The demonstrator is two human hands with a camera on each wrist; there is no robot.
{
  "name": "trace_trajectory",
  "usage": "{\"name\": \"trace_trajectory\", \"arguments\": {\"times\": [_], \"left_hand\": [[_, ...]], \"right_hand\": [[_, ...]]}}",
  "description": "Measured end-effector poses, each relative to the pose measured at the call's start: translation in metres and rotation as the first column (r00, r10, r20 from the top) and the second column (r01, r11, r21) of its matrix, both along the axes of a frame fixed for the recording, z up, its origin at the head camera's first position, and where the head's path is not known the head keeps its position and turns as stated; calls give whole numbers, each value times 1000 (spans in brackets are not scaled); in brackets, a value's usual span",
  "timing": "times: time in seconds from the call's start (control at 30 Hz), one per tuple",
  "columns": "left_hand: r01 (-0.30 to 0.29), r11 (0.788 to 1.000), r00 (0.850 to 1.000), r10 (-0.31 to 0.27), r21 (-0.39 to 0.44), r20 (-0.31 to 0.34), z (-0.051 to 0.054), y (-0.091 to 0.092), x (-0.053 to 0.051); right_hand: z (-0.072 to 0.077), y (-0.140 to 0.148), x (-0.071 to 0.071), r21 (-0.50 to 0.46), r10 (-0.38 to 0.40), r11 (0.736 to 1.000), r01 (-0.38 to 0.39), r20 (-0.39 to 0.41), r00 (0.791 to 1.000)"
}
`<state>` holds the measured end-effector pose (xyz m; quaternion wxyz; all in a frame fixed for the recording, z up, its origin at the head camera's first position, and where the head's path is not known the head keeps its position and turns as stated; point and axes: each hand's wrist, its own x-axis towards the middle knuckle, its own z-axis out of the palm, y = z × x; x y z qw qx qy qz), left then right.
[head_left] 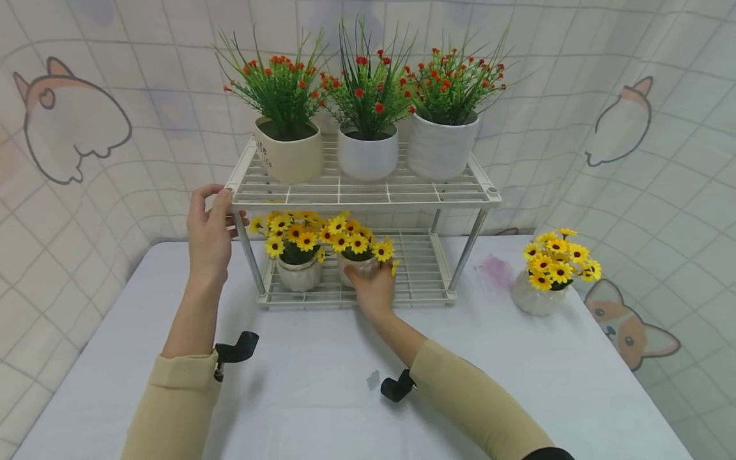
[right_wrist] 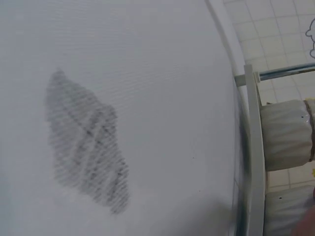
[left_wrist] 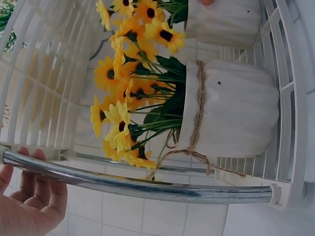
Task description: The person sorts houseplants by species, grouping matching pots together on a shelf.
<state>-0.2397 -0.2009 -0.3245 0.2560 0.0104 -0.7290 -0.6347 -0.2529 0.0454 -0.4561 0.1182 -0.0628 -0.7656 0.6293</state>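
Observation:
A white two-tier wire rack [head_left: 345, 206] with metal posts stands on the table. My left hand [head_left: 209, 239] holds its upper front left corner; in the left wrist view the fingers [left_wrist: 56, 199] curl about the metal post [left_wrist: 147, 186]. On the lower shelf, my right hand [head_left: 376, 292] grips a small white pot [head_left: 362, 264] of yellow flowers, thumb on its front. Left of it sits a matching pot [head_left: 299, 276], tied with twine [left_wrist: 199, 108]. Only a blurred edge of the right hand [right_wrist: 306, 221] shows in the right wrist view.
Three pots of red flowers, one cream [head_left: 293, 153] and two white [head_left: 368, 153], line the upper shelf. Another pot of yellow flowers [head_left: 537, 297] stands right of the rack. The white-covered table [head_left: 322, 396] has a grey patch [right_wrist: 88, 142]. Tile-patterned cloth [head_left: 172, 128] hangs behind.

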Motion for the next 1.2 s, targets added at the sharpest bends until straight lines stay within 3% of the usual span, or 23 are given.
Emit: {"name": "trace_trajectory", "arguments": {"times": [0.13,0.33,0.73,1.03,1.2], "left_hand": [[0,1000,1000,0,4,-2,1,-1,0],[-9,1000,1000,9,1,4,-1,-4,2],[-10,1000,1000,10,-20,-9,0,-3,2],[-4,1000,1000,4,31,-4,-1,-3,1],[16,1000,1000,-16,23,-13,2,-2,0]], "right_hand": [[-2,6,6,16,25,1000,-25,35,999],[-4,22,27,38,86,995,-87,27,996],[-10,77,62,-17,151,988,-150,53,987],[-5,132,80,-31,76,997,-74,81,994],[-7,162,89,-72,-63,995,70,97,993]]}}
